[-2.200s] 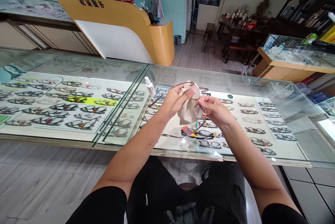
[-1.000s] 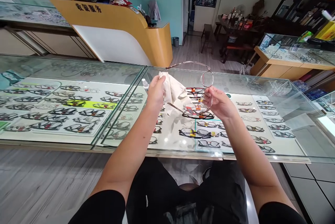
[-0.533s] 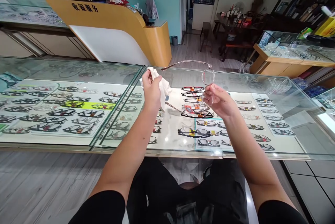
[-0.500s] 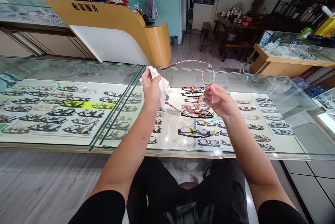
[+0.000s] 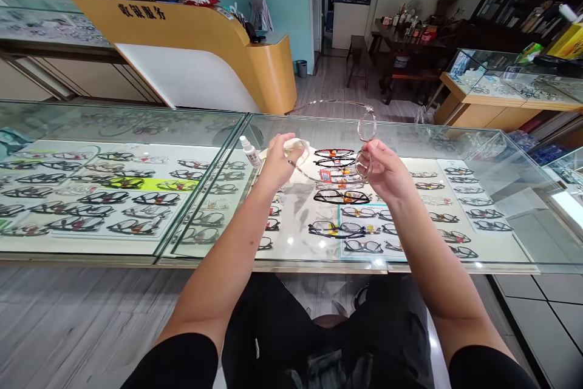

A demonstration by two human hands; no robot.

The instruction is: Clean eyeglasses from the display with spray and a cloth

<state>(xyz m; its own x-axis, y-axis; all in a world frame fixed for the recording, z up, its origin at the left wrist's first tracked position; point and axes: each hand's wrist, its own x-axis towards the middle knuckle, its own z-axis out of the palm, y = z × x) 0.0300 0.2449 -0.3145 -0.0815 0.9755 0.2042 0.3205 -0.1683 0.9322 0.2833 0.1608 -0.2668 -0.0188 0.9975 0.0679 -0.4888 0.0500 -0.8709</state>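
Cloth (image 5: 304, 146) down by bottle (image 5: 250, 153) now, left hand (image 5: 276, 161) fingers spread; right hand (image 5: 387, 173) pinching glasses (image 5: 367, 125) near bridge, best grip imo, probably light, fragile.

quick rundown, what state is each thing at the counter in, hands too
held glasses: in the air, arms unfolded
right hand: pinching the front of the held glasses
left hand: open, fingers parted, near one arm tip; contact unclear
cloth: partly hidden behind the left hand
bottle: standing on the counter, white top on
display glasses: lying in rows under the glass
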